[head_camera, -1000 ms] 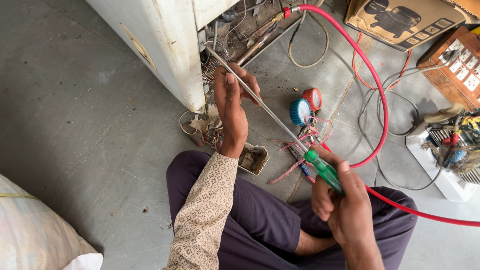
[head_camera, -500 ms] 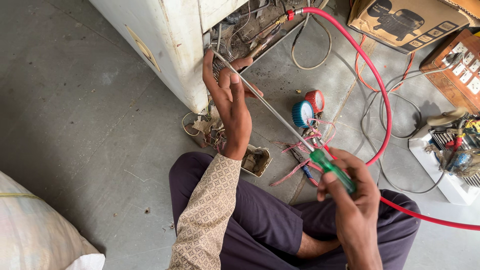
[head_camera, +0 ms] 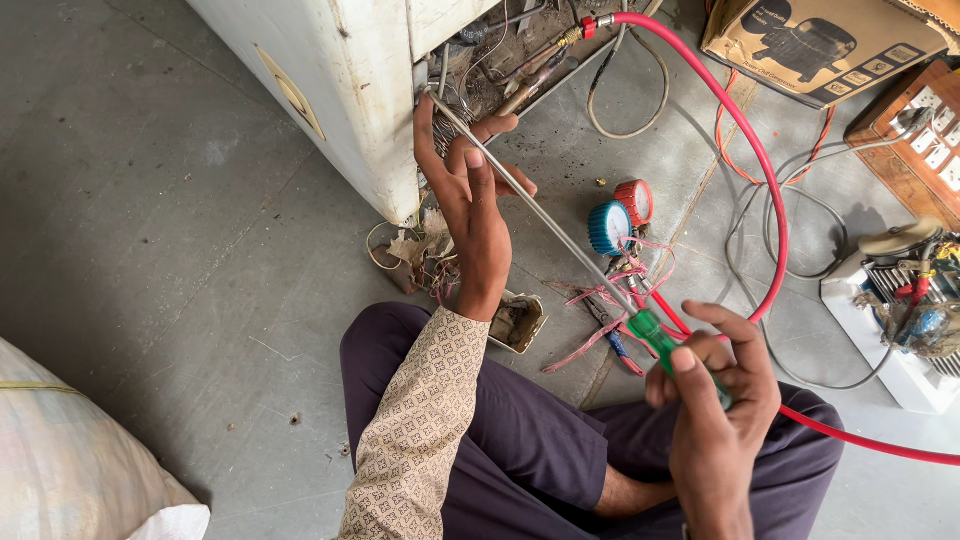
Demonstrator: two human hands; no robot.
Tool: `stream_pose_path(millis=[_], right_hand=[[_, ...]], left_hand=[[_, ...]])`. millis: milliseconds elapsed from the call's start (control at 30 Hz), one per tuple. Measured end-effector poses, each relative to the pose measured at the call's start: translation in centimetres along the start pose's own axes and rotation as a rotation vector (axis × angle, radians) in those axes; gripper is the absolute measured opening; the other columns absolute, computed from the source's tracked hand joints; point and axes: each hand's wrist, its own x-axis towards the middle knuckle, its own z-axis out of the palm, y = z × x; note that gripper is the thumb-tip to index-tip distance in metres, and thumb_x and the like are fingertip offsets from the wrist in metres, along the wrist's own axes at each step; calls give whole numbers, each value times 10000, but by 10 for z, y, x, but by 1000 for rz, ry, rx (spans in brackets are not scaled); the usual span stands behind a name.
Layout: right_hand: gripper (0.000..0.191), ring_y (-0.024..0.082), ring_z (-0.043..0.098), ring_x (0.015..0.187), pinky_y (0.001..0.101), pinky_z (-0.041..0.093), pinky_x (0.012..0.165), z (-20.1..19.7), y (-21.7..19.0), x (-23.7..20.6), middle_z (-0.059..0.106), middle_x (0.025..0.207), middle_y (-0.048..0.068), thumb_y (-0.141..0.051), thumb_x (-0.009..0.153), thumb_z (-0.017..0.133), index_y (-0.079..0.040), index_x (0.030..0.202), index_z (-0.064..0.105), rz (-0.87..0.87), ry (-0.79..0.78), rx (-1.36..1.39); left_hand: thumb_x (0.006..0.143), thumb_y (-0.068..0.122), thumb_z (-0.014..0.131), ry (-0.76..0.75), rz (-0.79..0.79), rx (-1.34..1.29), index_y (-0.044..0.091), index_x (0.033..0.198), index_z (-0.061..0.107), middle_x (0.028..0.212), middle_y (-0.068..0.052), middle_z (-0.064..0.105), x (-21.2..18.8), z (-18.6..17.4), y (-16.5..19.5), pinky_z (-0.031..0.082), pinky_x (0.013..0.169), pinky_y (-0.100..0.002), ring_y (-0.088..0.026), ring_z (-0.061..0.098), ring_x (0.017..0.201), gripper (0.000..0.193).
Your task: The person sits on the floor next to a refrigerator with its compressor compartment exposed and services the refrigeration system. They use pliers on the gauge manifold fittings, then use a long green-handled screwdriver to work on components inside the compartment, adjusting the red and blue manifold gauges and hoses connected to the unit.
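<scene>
A long screwdriver with a green handle (head_camera: 652, 333) and a thin metal shaft (head_camera: 530, 210) runs from my right hand (head_camera: 715, 400) up to the bottom corner of a white appliance (head_camera: 340, 90). My right hand is shut on the green handle near my knee. My left hand (head_camera: 470, 200) is raised at the appliance's open back, its fingers around the shaft near the tip. The tip meets the edge of the appliance by the exposed pipes and wires (head_camera: 510, 60).
A red hose (head_camera: 750, 150) curves from the appliance past a blue gauge (head_camera: 608, 228) and a red gauge (head_camera: 634, 200) on the concrete floor. A cardboard box (head_camera: 810, 40), a wooden switchboard (head_camera: 915, 130), a white device (head_camera: 900, 320), loose wires and a small metal box (head_camera: 520, 322) lie around. A sack (head_camera: 70, 460) sits lower left.
My left hand has slid up the shaft toward the appliance corner. The right hand has shifted its grip on the green handle, and the view has drifted slightly.
</scene>
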Motion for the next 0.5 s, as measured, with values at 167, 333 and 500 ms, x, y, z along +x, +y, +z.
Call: stream_pose_path(millis=[167, 333, 500], right_hand=[[394, 154, 538, 600, 284, 436, 554, 3, 1, 3, 546, 725, 46, -211, 1048, 540, 111, 1274, 531, 137, -111, 459], [392, 102, 417, 475, 267, 371, 486, 3, -3, 1, 432, 553, 5, -203, 1086, 501, 41, 1389, 551, 166, 2, 326], [362, 100, 419, 503, 269, 346, 467, 1, -3, 2, 414, 607, -10, -84, 984, 533, 78, 1306, 503, 200, -56, 240]], left_hand=[[1127, 523, 421, -6, 16, 1, 128, 1669, 19, 1338, -177, 655, 1, 1, -2, 628, 698, -288, -152, 674, 757, 782], [1131, 502, 433, 2, 8, -23, 116, 1680, 37, 1332, -180, 659, -1, 0, 0, 601, 706, -284, -150, 664, 748, 779], [1125, 498, 436, 0, 6, -28, 122, 1669, 35, 1317, -171, 663, 0, 1, 0, 612, 701, -282, -145, 665, 737, 774]])
